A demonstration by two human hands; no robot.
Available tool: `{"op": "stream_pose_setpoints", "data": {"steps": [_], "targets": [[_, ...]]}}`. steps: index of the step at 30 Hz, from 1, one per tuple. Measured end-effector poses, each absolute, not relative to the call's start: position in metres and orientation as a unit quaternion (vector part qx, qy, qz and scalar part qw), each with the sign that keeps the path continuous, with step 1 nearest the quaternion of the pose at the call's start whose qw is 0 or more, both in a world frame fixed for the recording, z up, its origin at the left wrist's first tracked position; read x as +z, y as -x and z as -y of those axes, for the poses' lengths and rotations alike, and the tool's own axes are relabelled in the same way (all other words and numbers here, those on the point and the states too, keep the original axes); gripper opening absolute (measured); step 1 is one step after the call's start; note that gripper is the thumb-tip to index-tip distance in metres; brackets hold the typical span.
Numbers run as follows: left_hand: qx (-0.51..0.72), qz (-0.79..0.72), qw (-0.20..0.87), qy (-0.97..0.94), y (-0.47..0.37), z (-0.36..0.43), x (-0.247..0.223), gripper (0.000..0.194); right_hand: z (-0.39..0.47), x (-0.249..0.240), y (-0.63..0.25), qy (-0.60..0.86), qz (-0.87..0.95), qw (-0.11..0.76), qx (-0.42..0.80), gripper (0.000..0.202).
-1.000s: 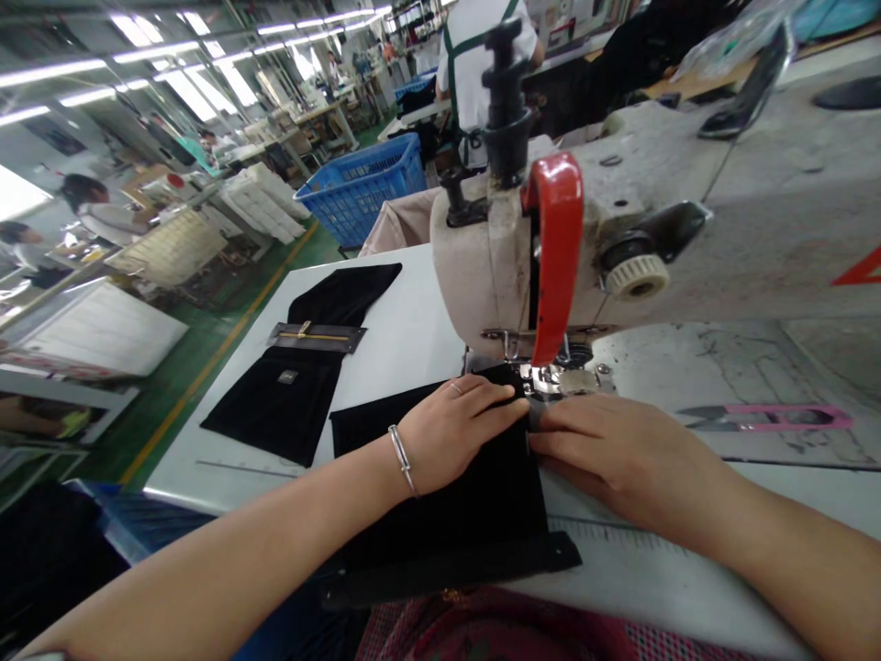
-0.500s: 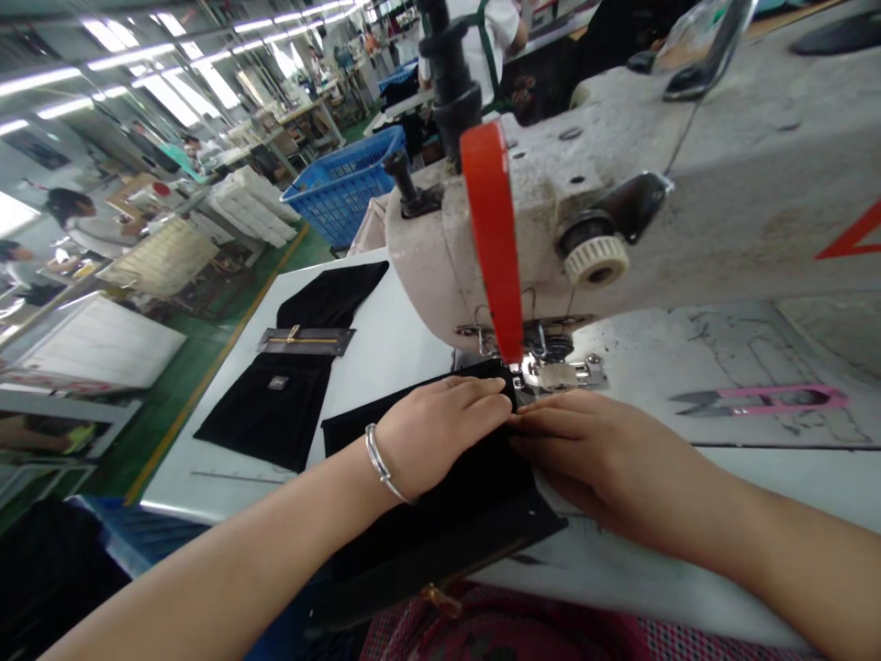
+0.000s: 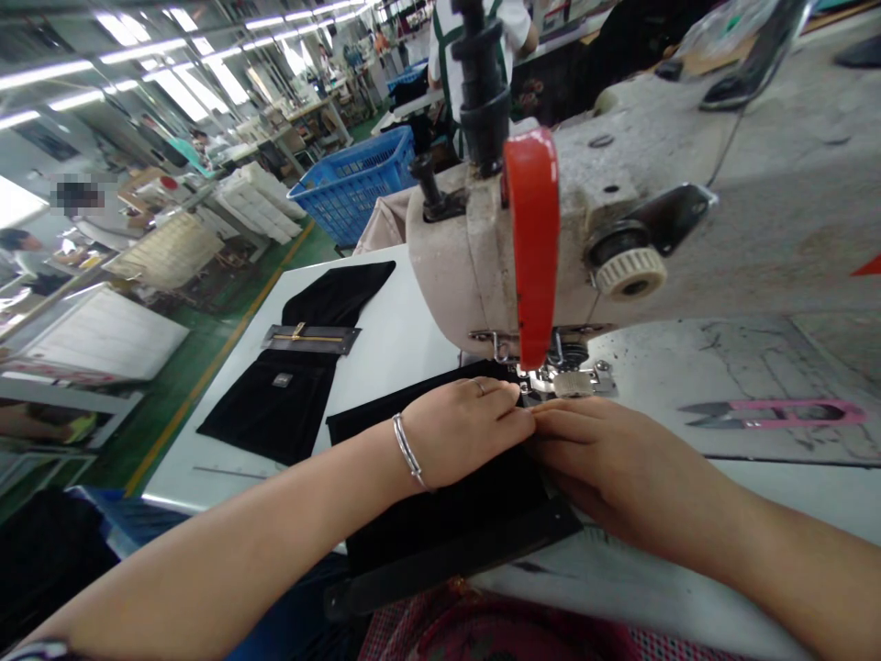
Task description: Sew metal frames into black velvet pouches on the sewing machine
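A black fabric piece (image 3: 447,514) lies on the sewing machine table (image 3: 392,321), with one edge at the metal presser foot (image 3: 571,381). Across its top rests my left hand (image 3: 464,430), fingers stretched toward the foot; a silver bangle is on that wrist. My right hand (image 3: 598,450) pinches the fabric's right edge just in front of the foot, its thumb mostly hidden. A dark strip (image 3: 454,555) runs along the fabric's near edge. The two hands meet at the fingertips. Above them is the sewing machine head (image 3: 454,248) with its red guard (image 3: 533,248).
Pink-handled thread snips (image 3: 791,413) lie right of the foot. On the left of the table are black fabric pieces (image 3: 268,404) and a dark zipper strip (image 3: 313,340). Behind stands a blue basket (image 3: 354,184). Other people work at tables farther back.
The view has shifted a little, so the machine appears farther right. Both hands stay at the presser foot, and the fabric's near strip lies straighter.
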State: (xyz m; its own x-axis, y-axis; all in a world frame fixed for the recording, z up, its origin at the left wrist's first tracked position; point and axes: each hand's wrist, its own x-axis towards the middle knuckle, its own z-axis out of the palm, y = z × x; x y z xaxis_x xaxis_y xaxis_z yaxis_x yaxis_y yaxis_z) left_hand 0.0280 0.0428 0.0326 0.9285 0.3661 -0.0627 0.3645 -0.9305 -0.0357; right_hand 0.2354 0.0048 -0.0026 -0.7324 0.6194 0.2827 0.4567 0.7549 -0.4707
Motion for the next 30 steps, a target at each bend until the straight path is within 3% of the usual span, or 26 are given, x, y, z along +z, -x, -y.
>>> {"op": "stream_pose_setpoints", "data": {"steps": [9, 17, 23, 30], "targets": [[-0.009, 0.225, -0.064, 0.972, -0.025, 0.017, 0.043, 0.038, -0.001, 0.005, -0.248, 0.248, 0.918, 0.142, 0.277, 0.018], [-0.147, 0.44, -0.146, 0.874, -0.028, 0.07, 0.031, 0.042, 0.003, 0.01, -0.256, 0.249, 0.906, 0.083, 0.333, 0.019], [-0.211, 0.422, -0.156, 0.868, -0.033, 0.075, 0.007, 0.038, 0.003, 0.008, -0.256, 0.245, 0.904, 0.08, 0.34, 0.018], [-0.192, 0.395, -0.137, 0.888, -0.03, 0.071, 0.001, 0.04, 0.002, 0.015, -0.261, 0.245, 0.901, 0.092, 0.346, 0.019]]}}
